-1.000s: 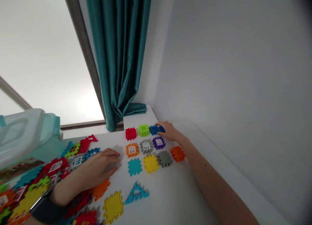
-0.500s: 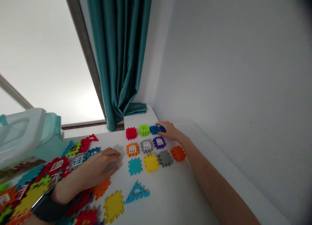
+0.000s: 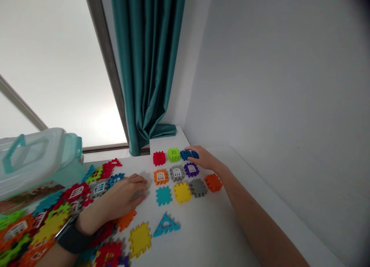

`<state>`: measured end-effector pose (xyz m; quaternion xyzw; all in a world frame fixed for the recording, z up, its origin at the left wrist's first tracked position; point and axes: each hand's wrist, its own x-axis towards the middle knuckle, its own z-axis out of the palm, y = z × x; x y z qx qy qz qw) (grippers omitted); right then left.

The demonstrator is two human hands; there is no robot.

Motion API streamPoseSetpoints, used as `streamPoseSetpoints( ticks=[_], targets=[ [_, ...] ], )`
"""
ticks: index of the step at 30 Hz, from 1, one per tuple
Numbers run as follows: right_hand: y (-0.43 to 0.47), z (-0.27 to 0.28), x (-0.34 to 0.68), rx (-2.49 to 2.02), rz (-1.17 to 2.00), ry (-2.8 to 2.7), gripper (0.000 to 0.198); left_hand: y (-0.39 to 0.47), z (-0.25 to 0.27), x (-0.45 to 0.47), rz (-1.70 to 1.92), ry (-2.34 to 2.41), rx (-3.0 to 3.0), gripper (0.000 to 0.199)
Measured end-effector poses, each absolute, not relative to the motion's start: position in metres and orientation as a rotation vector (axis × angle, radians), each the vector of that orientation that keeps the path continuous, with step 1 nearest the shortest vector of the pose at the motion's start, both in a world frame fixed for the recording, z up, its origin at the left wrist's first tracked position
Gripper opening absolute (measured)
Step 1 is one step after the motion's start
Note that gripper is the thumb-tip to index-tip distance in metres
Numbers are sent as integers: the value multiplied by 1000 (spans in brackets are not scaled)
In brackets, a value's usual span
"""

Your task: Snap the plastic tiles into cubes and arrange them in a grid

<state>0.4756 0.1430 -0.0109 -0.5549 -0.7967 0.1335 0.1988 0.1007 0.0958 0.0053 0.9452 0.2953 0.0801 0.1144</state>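
Observation:
My right hand (image 3: 200, 157) reaches to the far end of the white table, thumb and fingers around a dark blue toothed building piece (image 3: 195, 154). Right beside it is another blue toothed piece (image 3: 185, 155), in line with a lime green one (image 3: 174, 155) and a red one (image 3: 159, 158). Nearer me come orange (image 3: 160, 176), grey (image 3: 177, 173) and purple (image 3: 191, 169) window pieces. Then follow flat turquoise (image 3: 163, 196), yellow (image 3: 182, 193), grey (image 3: 198, 188) and orange (image 3: 213, 182) squares. My left hand (image 3: 127, 193) lies with loosely stretched fingers on the table, apparently holding nothing.
A heap of mixed building pieces (image 3: 54, 224) spreads under and left of my left forearm. Behind it stands a lidded plastic box (image 3: 66, 168). A yellow square (image 3: 140, 240) and a blue triangle (image 3: 167, 225) lie nearer me. A wall (image 3: 274, 105) borders the right; a green curtain (image 3: 147, 66) hangs behind.
The whole view has shifted slightly, so things appear a little further right. Both hands keep nearly the same place relative to the pieces.

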Motion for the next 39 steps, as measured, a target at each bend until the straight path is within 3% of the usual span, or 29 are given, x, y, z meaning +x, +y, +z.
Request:
streamPoseSetpoints(
  ticks=[20, 39],
  targets=[
    [109, -8, 431, -1366, 278, -2236, 32, 87, 15, 87, 300, 1047, 2762, 27],
    [97, 10, 336, -1165, 189, -2338, 31, 57, 25, -9, 364, 1436, 2666, 26]
  ],
)
